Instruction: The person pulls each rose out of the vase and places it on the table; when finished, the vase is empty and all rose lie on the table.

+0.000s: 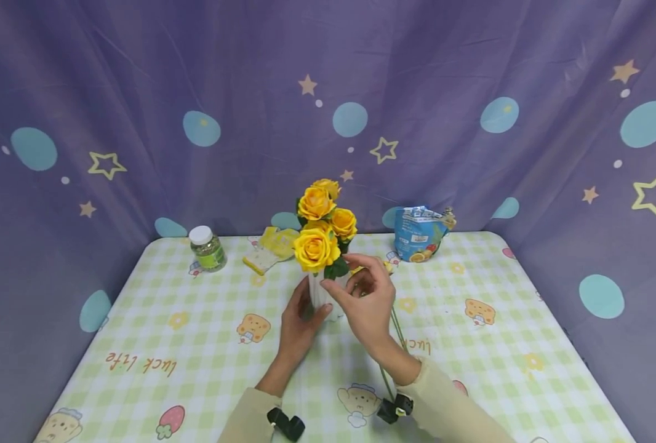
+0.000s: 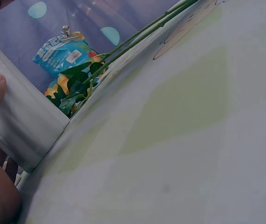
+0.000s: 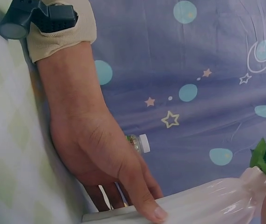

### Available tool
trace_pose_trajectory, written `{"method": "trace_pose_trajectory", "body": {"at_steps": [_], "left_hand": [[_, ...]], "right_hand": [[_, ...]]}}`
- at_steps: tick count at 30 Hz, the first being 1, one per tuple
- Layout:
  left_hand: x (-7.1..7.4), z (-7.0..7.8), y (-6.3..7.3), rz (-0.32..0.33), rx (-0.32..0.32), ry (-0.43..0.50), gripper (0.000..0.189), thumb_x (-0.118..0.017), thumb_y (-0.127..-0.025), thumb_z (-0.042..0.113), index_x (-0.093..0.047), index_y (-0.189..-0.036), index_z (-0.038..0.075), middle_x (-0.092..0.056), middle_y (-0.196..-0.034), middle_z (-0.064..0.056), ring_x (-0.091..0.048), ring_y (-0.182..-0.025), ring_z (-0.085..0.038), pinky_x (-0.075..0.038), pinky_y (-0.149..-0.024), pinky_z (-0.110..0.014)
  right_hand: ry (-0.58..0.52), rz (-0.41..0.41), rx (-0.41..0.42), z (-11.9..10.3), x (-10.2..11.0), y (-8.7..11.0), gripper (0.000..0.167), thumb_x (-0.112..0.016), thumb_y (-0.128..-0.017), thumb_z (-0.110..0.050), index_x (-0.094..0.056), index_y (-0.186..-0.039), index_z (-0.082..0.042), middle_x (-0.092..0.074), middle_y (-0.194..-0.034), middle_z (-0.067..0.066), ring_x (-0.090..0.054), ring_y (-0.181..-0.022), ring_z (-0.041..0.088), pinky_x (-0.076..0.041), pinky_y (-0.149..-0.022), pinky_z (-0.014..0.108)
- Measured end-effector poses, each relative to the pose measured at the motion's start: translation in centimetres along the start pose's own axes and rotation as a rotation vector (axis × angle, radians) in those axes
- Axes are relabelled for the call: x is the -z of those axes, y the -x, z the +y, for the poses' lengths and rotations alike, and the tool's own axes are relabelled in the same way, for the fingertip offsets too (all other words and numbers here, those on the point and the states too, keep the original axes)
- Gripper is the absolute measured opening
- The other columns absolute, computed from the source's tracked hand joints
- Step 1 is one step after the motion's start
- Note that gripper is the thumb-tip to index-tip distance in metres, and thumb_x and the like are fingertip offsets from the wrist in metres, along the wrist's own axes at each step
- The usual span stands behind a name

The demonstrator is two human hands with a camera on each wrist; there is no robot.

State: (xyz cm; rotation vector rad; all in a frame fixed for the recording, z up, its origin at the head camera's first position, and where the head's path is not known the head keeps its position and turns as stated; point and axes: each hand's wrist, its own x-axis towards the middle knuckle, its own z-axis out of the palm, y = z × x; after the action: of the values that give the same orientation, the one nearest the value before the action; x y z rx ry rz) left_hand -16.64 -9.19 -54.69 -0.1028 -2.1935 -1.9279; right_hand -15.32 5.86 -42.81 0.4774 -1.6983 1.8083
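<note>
A white vase (image 1: 319, 294) stands upright on the table with several yellow roses (image 1: 317, 246) and green leaves (image 1: 336, 269) at its mouth. My left hand (image 1: 300, 329) grips the lower part of the vase, fingers on the left and thumb across the near side. The left wrist view shows the thumb on the vase's smooth wall (image 2: 25, 102). My right hand (image 1: 369, 298) is at the vase's upper right, its thumb and index finger spread apart beside the leaves. Only a bit of it shows at the right wrist view's edge. More flower stems (image 1: 397, 326) lie right of the vase, partly behind my right hand.
A white-lidded jar (image 1: 208, 249) stands at the back left. Yellow-and-white packaging (image 1: 272, 249) lies behind the vase. A blue pouch (image 1: 419, 234) with a clip stands at the back right. The table has a checked cloth (image 1: 195, 387), with a purple curtain (image 1: 250, 74) around it.
</note>
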Motion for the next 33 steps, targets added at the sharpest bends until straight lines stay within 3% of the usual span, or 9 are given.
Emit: {"method": "trace_pose_trajectory", "body": {"at_steps": [6,9,13,17,19,21,25,27,33], "left_hand": [[0.0,0.0,0.0,0.002,-0.015,0.019,0.080,-0.087,-0.100,0.019,-0.046,-0.168,0.012,-0.052,-0.169,-0.013,-0.051,-0.155,-0.033,-0.038,-0.131,-0.057],[0.1,-0.1,0.0,-0.001,-0.016,0.028,0.080,-0.086,-0.100,0.018,-0.046,-0.169,0.011,-0.050,-0.170,-0.013,-0.050,-0.156,-0.032,-0.037,-0.132,-0.056],[0.1,-0.3,0.0,-0.002,-0.025,0.043,0.079,-0.085,-0.101,0.015,-0.046,-0.169,0.011,-0.051,-0.170,-0.013,-0.050,-0.156,-0.031,-0.037,-0.132,-0.056],[0.1,-0.3,0.0,-0.005,-0.033,0.051,0.079,-0.085,-0.100,0.013,-0.046,-0.169,0.011,-0.052,-0.168,-0.013,-0.052,-0.154,-0.031,-0.038,-0.131,-0.057],[0.1,-0.3,0.0,-0.006,-0.037,0.048,0.079,-0.085,-0.100,0.013,-0.047,-0.168,0.011,-0.053,-0.168,-0.014,-0.053,-0.153,-0.032,-0.039,-0.130,-0.058],[0.1,-0.3,0.0,-0.005,-0.038,0.041,0.079,-0.085,-0.100,0.014,-0.047,-0.168,0.010,-0.053,-0.168,-0.014,-0.053,-0.153,-0.032,-0.039,-0.130,-0.058],[0.0,-0.2,0.0,0.000,-0.024,0.030,0.079,-0.086,-0.100,0.018,-0.046,-0.168,0.010,-0.050,-0.170,-0.014,-0.052,-0.154,-0.033,-0.039,-0.130,-0.059],[0.0,-0.2,0.0,0.000,-0.012,0.027,0.080,-0.086,-0.100,0.019,-0.046,-0.169,0.011,-0.049,-0.171,-0.013,-0.051,-0.155,-0.033,-0.038,-0.131,-0.058],[0.0,-0.3,0.0,0.001,-0.001,0.021,0.080,-0.085,-0.101,0.020,-0.045,-0.169,0.011,-0.048,-0.171,-0.014,-0.050,-0.156,-0.033,-0.038,-0.131,-0.058]], "right_hand": [[0.059,0.020,0.010,0.7,-0.7,-0.2,0.043,-0.097,-0.086,-0.009,-0.079,-0.125,-0.008,-0.065,-0.102,0.010,-0.059,-0.061,0.013,-0.048,-0.050,0.022],[0.097,0.040,0.010,1.1,-1.0,-0.2,0.041,-0.097,-0.085,-0.009,-0.080,-0.122,-0.010,-0.063,-0.098,0.010,-0.052,-0.058,0.012,-0.043,-0.050,0.022],[0.132,0.080,0.019,1.4,-1.5,-0.3,0.039,-0.097,-0.089,-0.032,-0.082,-0.117,-0.009,-0.061,-0.094,0.008,-0.040,-0.055,0.009,-0.035,-0.050,0.021],[0.147,0.123,0.043,1.8,-2.1,-0.3,0.058,-0.087,-0.092,-0.061,-0.082,-0.112,-0.007,-0.058,-0.089,0.008,-0.038,-0.053,0.011,-0.034,-0.050,0.020],[0.144,0.147,0.053,1.9,-2.4,-0.3,0.061,-0.085,-0.092,-0.064,-0.082,-0.110,-0.006,-0.056,-0.088,0.009,-0.038,-0.054,0.013,-0.035,-0.051,0.020],[0.132,0.167,0.055,2.0,-2.6,-0.4,0.054,-0.087,-0.094,-0.058,-0.082,-0.107,-0.006,-0.055,-0.086,0.010,-0.039,-0.055,0.015,-0.035,-0.052,0.020],[0.116,0.188,0.037,2.0,-2.9,-0.5,0.024,-0.092,-0.093,-0.024,-0.083,-0.104,-0.005,-0.054,-0.086,0.010,-0.042,-0.058,0.015,-0.036,-0.053,0.018],[0.122,0.192,0.025,1.9,-3.0,-0.5,0.017,-0.092,-0.090,-0.010,-0.084,-0.104,-0.005,-0.054,-0.086,0.010,-0.043,-0.059,0.013,-0.036,-0.054,0.017],[0.116,0.182,0.005,2.0,-3.1,-0.5,0.017,-0.090,-0.089,-0.003,-0.085,-0.105,-0.002,-0.056,-0.090,0.012,-0.045,-0.062,0.011,-0.037,-0.054,0.017]]}}
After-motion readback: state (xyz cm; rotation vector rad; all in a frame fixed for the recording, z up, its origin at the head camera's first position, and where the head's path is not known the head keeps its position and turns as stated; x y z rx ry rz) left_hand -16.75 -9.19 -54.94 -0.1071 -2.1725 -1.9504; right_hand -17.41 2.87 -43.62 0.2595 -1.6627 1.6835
